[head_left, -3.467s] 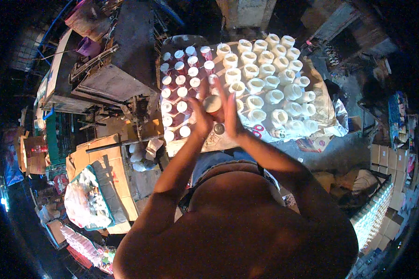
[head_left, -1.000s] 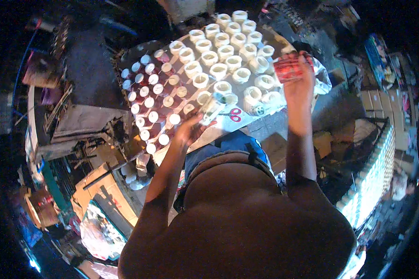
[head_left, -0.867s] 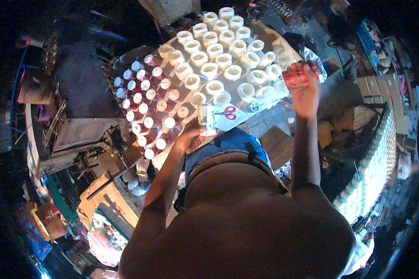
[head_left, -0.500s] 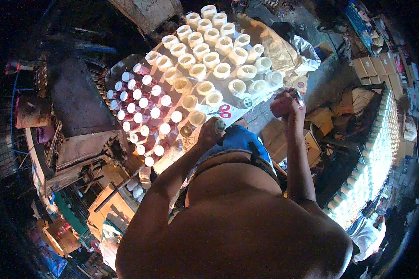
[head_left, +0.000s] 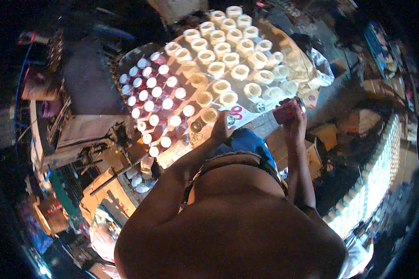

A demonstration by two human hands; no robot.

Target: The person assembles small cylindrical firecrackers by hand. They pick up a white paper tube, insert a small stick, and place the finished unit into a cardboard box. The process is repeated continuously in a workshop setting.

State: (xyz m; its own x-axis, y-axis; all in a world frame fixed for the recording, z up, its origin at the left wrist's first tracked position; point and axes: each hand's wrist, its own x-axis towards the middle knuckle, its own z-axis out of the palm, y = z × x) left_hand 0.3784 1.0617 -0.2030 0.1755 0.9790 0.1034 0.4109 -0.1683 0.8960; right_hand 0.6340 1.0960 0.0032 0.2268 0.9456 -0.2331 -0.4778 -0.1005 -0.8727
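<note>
My left hand (head_left: 222,126) is closed round a small cylinder with a pale greenish round end (head_left: 231,120), at the table's near edge. Just beyond it lie scissors with red handles (head_left: 237,111). A dark red, cup-like container (head_left: 283,113) is gripped by my right hand (head_left: 295,124), off the table's right corner. Rows of cream, open-topped jars (head_left: 240,72) stand across the table (head_left: 244,119). To their left, several glasses with dark red sides and white round tops (head_left: 156,91) are grouped. A small round item with a green pattern (head_left: 260,107) rests right of the scissors.
Crumpled brown paper (head_left: 291,58) covers the table's far right side. On the right, a long rack of pale cylinders (head_left: 372,174) glows brightly. Cardboard boxes (head_left: 107,188) and a dark wooden bench (head_left: 86,88) are on the left. A person in white (head_left: 358,255) is at lower right.
The view has swung so the table sits farther right in it. My left hand with its cylinder has come slightly closer to the scissors. My right hand has drawn a little nearer, still holding the container.
</note>
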